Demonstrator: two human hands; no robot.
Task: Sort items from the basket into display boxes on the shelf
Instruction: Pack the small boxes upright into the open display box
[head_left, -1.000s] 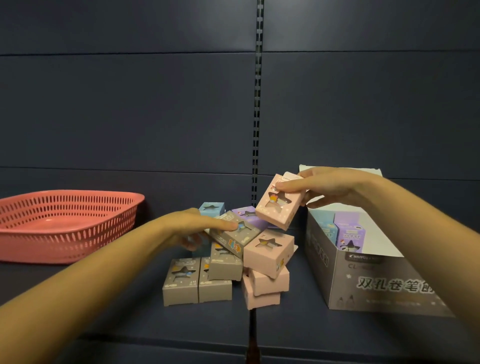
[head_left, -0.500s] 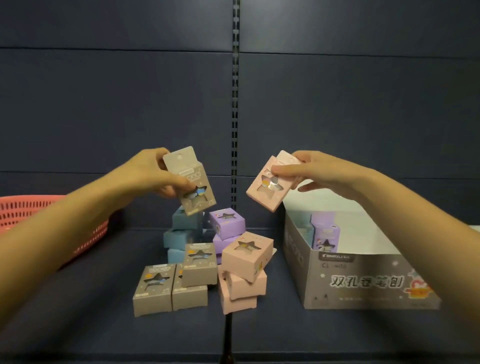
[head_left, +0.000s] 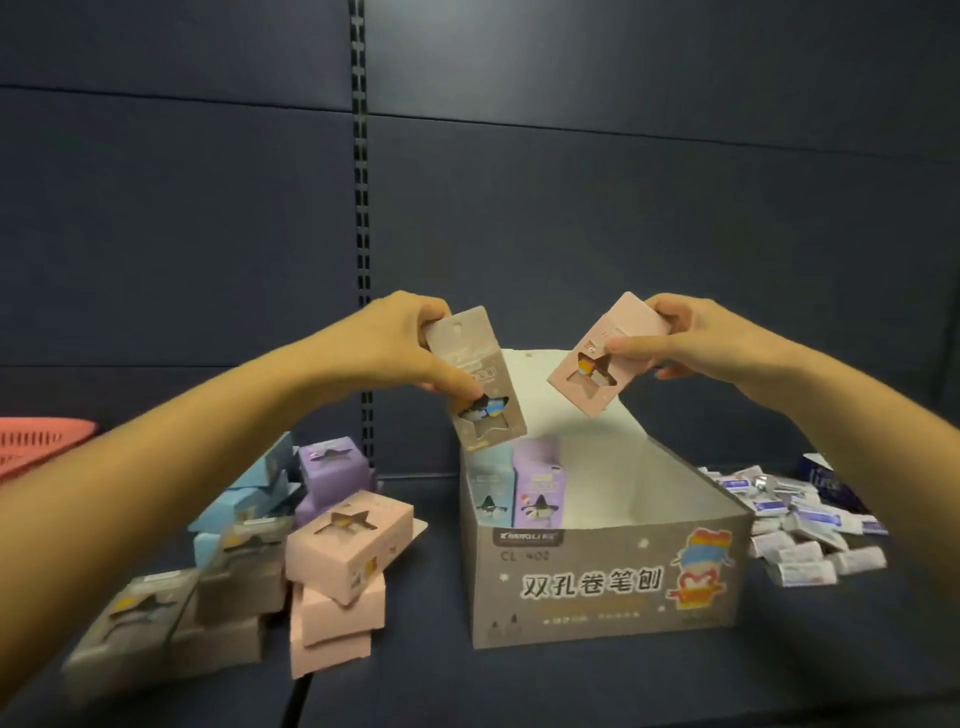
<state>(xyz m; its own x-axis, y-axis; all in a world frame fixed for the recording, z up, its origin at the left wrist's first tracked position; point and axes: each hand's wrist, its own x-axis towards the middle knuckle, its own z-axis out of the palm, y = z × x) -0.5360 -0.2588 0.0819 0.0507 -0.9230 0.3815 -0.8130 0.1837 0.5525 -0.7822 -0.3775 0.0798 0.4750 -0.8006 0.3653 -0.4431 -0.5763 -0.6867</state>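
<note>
A grey-brown star-window box (head_left: 488, 395) is held upright, slightly tilted, in the air above the rear left corner of the display box (head_left: 608, 587). It is pinched at its upper end by the left hand (head_left: 400, 348), with the thumb laid on the front face and the other fingers (head_left: 415, 312) curled round the top. A pink star-window box (head_left: 592, 374) is held more steeply tilted above the rear of the same display box. It is gripped near its upper end by the right hand (head_left: 691, 338), thumb across the front and the remaining fingers curled behind. The two held boxes are near each other but apart. The display box stands open-topped on the shelf (head_left: 519, 691), right of centre and toward the front edge; its grey front wall carries Chinese lettering and a cartoon figure. Inside, against its left wall, a pale blue box (head_left: 488, 493) and a purple box (head_left: 540, 483) are seen upright, side by side. Just left of the display box a loose pile is noted: pink boxes (head_left: 348, 540) stacked in front, purple boxes (head_left: 332, 467) behind them, blue boxes (head_left: 244, 499) further left, and grey-brown boxes (head_left: 135, 623) nearest the front edge, blurred. A red basket (head_left: 41, 441) is partly seen toward the shelf's rear left. Right of the display box a heap of small white packets (head_left: 800, 530) lies on the shelf, with a dark blue packet (head_left: 831, 483) behind it. A slotted upright (head_left: 361, 208) divides the dark back panel.
</note>
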